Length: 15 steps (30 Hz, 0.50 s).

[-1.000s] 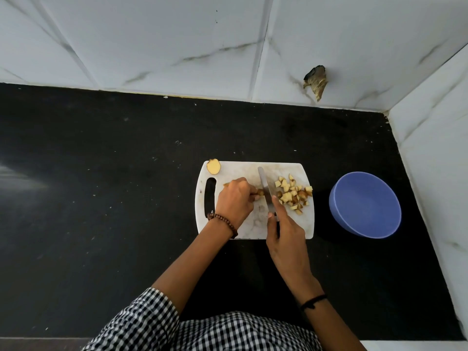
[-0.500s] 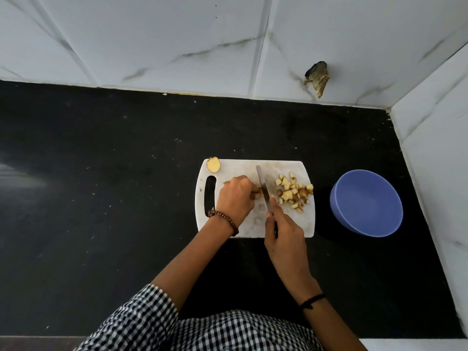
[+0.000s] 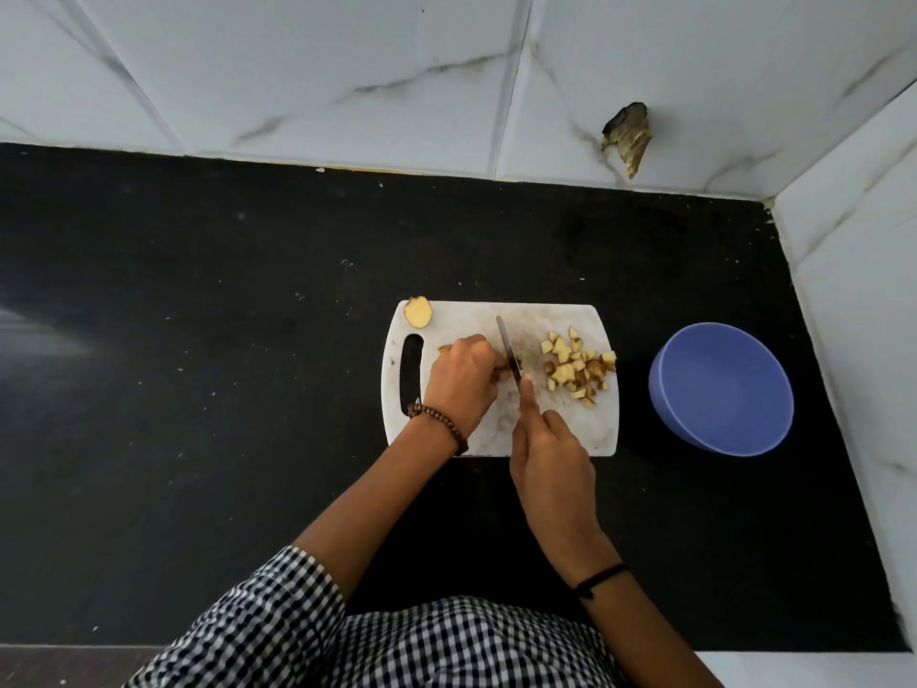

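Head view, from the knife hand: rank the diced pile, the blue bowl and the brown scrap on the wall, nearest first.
1. Diced pile: on the cutting board, just beyond the right hand.
2. Blue bowl: on the counter, to the hand's right.
3. Brown scrap: up on the wall, farthest.

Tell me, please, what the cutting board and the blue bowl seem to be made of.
Cutting board: probably plastic, matte white, scuffed and stained, with a moulded handle slot. Blue bowl: likely plastic, even colour, soft sheen; glazed ceramic is possible.
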Each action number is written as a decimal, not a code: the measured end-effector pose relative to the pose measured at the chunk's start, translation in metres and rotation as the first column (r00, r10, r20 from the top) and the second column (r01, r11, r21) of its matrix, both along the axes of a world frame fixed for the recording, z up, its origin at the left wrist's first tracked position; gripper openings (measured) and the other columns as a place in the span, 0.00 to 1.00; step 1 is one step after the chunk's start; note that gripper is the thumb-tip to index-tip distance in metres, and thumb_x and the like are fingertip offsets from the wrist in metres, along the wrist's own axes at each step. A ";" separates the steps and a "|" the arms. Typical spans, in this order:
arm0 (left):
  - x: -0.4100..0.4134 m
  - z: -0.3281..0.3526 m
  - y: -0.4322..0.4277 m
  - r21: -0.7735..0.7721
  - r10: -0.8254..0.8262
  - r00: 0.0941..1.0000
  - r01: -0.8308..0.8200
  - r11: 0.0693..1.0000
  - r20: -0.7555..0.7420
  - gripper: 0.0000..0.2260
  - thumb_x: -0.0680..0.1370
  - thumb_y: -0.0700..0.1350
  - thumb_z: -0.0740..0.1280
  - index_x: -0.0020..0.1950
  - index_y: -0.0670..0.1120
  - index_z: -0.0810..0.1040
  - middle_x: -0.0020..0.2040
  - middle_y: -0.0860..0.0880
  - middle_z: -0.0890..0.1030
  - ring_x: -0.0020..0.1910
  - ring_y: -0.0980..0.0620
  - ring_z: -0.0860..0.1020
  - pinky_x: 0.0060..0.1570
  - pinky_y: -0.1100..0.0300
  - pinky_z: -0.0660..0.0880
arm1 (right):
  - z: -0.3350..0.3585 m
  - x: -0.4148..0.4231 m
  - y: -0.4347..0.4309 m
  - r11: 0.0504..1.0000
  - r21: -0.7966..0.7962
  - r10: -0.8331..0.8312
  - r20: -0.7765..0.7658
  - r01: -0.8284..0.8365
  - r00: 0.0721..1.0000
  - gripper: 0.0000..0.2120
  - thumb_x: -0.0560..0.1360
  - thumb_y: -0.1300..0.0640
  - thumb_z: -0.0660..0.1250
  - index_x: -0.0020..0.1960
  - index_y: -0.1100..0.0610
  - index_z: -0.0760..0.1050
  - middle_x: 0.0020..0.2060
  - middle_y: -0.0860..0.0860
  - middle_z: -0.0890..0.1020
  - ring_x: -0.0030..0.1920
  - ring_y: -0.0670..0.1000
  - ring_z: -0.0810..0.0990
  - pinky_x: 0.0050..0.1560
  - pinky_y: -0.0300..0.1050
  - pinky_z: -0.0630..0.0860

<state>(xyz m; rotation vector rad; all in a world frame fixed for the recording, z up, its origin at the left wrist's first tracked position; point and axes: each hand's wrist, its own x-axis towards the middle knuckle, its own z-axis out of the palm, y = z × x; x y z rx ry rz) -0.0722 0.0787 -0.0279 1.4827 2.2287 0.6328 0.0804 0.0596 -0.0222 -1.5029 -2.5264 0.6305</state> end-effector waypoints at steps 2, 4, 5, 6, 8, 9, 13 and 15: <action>0.000 0.000 0.000 0.003 -0.013 1.000 0.013 1.000 -0.006 0.09 0.76 0.38 0.67 0.52 0.46 0.84 0.47 0.46 0.81 0.44 0.46 0.79 0.47 0.54 0.77 | -0.001 0.000 -0.001 1.000 0.016 0.003 -0.005 -0.003 1.000 0.30 0.82 0.57 0.62 0.80 0.52 0.54 0.43 0.54 0.76 0.36 0.51 0.76 0.35 0.47 0.80; 0.000 0.000 0.000 0.002 -0.019 1.000 0.019 1.000 -0.015 0.09 0.76 0.38 0.66 0.53 0.46 0.84 0.47 0.47 0.81 0.45 0.46 0.79 0.48 0.54 0.77 | -0.004 0.000 0.000 1.000 0.028 0.008 -0.016 -0.007 1.000 0.31 0.82 0.57 0.63 0.80 0.52 0.53 0.42 0.55 0.76 0.34 0.50 0.76 0.33 0.47 0.79; 0.000 -0.001 0.000 0.001 -0.018 1.000 0.018 1.000 -0.017 0.09 0.76 0.38 0.67 0.53 0.46 0.84 0.47 0.47 0.80 0.45 0.46 0.78 0.48 0.54 0.77 | -0.006 0.000 -0.001 0.999 0.031 0.010 -0.020 -0.010 1.000 0.31 0.82 0.57 0.63 0.80 0.52 0.52 0.41 0.55 0.76 0.34 0.50 0.75 0.32 0.47 0.79; 0.000 -0.001 0.000 -0.001 -0.017 1.000 0.017 1.000 -0.018 0.09 0.76 0.38 0.67 0.53 0.45 0.84 0.47 0.47 0.80 0.45 0.47 0.78 0.48 0.54 0.77 | -0.007 -0.001 -0.001 0.999 0.033 0.011 -0.026 -0.011 1.000 0.31 0.82 0.58 0.63 0.80 0.51 0.51 0.41 0.55 0.76 0.34 0.51 0.75 0.32 0.47 0.79; 0.000 -0.001 0.000 -0.006 -0.018 1.000 0.018 1.000 -0.026 0.09 0.76 0.38 0.67 0.52 0.45 0.84 0.47 0.47 0.80 0.44 0.47 0.78 0.46 0.55 0.77 | -0.007 0.000 -0.001 1.000 0.026 0.009 -0.035 -0.008 0.999 0.32 0.82 0.58 0.63 0.80 0.51 0.51 0.41 0.55 0.76 0.33 0.51 0.76 0.32 0.48 0.79; 0.000 0.000 0.000 -0.007 -0.020 0.999 0.020 1.000 -0.027 0.09 0.76 0.38 0.67 0.52 0.45 0.84 0.47 0.47 0.80 0.44 0.47 0.78 0.46 0.55 0.77 | -0.007 0.000 -0.001 1.000 0.027 0.010 -0.041 -0.009 0.999 0.31 0.81 0.59 0.64 0.80 0.52 0.53 0.41 0.55 0.76 0.33 0.52 0.75 0.32 0.48 0.79; 0.000 0.001 0.000 -0.015 -0.019 0.999 0.019 1.000 -0.031 0.07 0.77 0.39 0.66 0.50 0.45 0.84 0.46 0.47 0.80 0.44 0.47 0.78 0.45 0.55 0.77 | -0.011 -0.007 0.007 1.000 0.007 0.016 -0.041 -0.015 0.999 0.29 0.82 0.57 0.62 0.80 0.54 0.55 0.42 0.56 0.77 0.36 0.53 0.77 0.36 0.51 0.80; 0.001 0.001 0.000 -0.011 -0.015 0.999 0.015 1.000 -0.031 0.07 0.77 0.39 0.66 0.49 0.45 0.84 0.46 0.47 0.80 0.44 0.48 0.78 0.45 0.56 0.77 | -0.012 -0.012 0.012 1.000 -0.010 -0.002 -0.057 0.002 0.998 0.29 0.83 0.55 0.60 0.81 0.53 0.53 0.42 0.56 0.76 0.38 0.54 0.77 0.39 0.53 0.80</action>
